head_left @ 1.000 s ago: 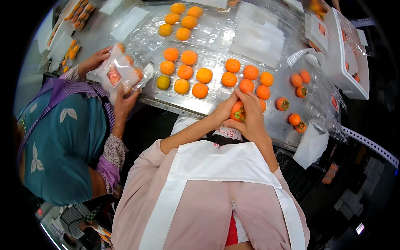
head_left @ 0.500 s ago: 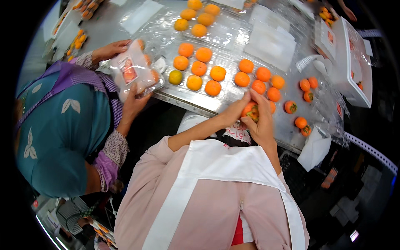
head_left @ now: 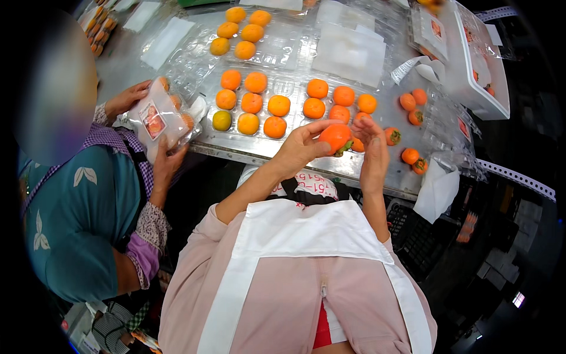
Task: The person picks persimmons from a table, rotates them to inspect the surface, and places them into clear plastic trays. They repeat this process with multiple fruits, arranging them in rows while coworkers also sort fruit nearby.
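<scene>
An orange persimmon (head_left: 335, 137) with a green calyx is held in my left hand (head_left: 296, 152), fingers and thumb around it, above the table's near edge. My right hand (head_left: 373, 158) stands just to its right, fingers raised and slightly curved, gripping nothing. Whether its fingertips touch the fruit I cannot tell. Behind my hands, several persimmons (head_left: 317, 88) sit in a see-through plastic tray, partly covered by the hands. To the left, another see-through tray holds more persimmons (head_left: 252, 102), one of them greenish yellow. Loose persimmons (head_left: 407, 101) lie on the table to the right.
On the left, a co-worker's hands (head_left: 168, 162) hold a see-through pack (head_left: 154, 121) of fruit with a white sheet. White sheets (head_left: 349, 56) lie toward the back of the metal table (head_left: 236, 148). A white foam box (head_left: 492, 88) stands at right, near a hanging white cloth (head_left: 437, 192).
My hands have moved apart: the persimmon, earlier between both, is now in my left hand, turned with its calyx down to the right. My view has shifted, moving the table leftward.
</scene>
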### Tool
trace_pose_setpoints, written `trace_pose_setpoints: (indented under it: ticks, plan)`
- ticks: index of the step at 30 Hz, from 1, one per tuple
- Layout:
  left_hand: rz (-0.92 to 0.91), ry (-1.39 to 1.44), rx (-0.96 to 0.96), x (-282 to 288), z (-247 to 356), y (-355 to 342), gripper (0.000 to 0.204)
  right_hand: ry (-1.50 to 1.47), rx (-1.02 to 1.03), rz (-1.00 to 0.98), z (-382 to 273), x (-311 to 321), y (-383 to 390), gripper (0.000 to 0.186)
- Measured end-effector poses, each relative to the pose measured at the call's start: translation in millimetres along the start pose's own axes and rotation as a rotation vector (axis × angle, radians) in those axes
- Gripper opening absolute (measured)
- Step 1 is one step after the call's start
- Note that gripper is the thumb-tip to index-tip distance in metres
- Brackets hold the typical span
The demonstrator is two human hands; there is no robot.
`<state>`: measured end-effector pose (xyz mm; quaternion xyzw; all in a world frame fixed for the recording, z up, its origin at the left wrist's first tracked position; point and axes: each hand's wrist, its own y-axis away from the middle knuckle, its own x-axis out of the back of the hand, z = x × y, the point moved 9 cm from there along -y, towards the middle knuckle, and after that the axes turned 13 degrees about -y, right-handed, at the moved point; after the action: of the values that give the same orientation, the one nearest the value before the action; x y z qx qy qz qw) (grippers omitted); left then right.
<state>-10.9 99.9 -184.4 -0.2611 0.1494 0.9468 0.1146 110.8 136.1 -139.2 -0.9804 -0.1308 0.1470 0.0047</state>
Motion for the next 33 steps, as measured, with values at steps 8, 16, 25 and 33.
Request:
trace_pose_setpoints:
  ticks: [8, 16, 25, 33]
  plan:
    - [-0.074, -0.152, 0.045, -6, -24, -1, 0.061, 0.383, 0.094, -0.213, -15, -44, -6, 0.04]
    - [-0.149, 0.033, -0.138, 0, -53, -15, 0.057, 0.514, 0.011, -0.456, 15, -73, -19, 0.042]
    - [-0.337, 0.098, -0.05, 18, -37, 1, 0.048, 0.361, -0.146, -0.334, 44, -49, -35, 0.054]
    - [-0.245, 0.593, -0.17, 80, 76, 32, 0.07, 0.397, -0.013, -0.136, 0, -124, -43, 0.031]
